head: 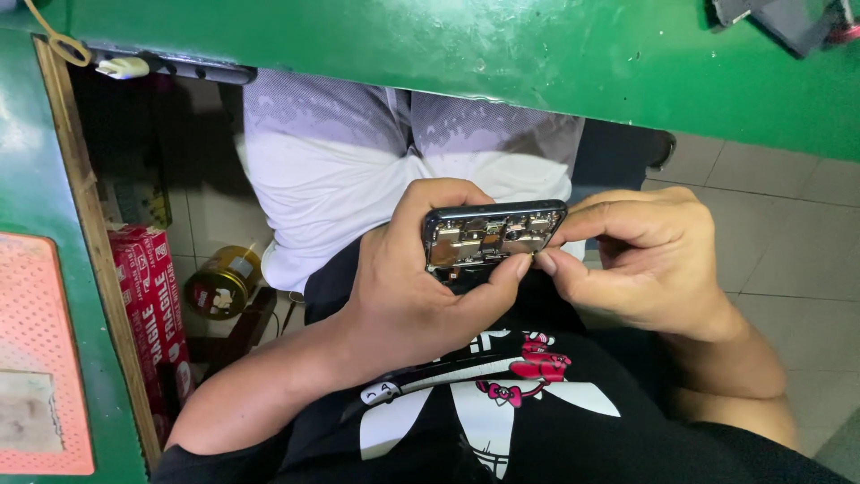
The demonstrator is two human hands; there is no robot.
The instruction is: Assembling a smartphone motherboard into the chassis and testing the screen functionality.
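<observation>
I hold an opened black smartphone [491, 235] over my lap, its back cover off and the circuit board and metal shields showing. My left hand [414, 278] wraps around it from the left, fingers over the top edge and thumb along the lower side. My right hand [647, 258] is at the phone's right end, with thumb and forefinger pinched together against that corner. Whether a small part sits between those fingertips is too small to tell.
A green workbench [502, 45] runs across the top and down the left side, with an orange perforated mat [40, 350] on it. Under the bench are red cartons [150, 314] and a round tin [221, 282]. Tiled floor [779, 233] lies to the right.
</observation>
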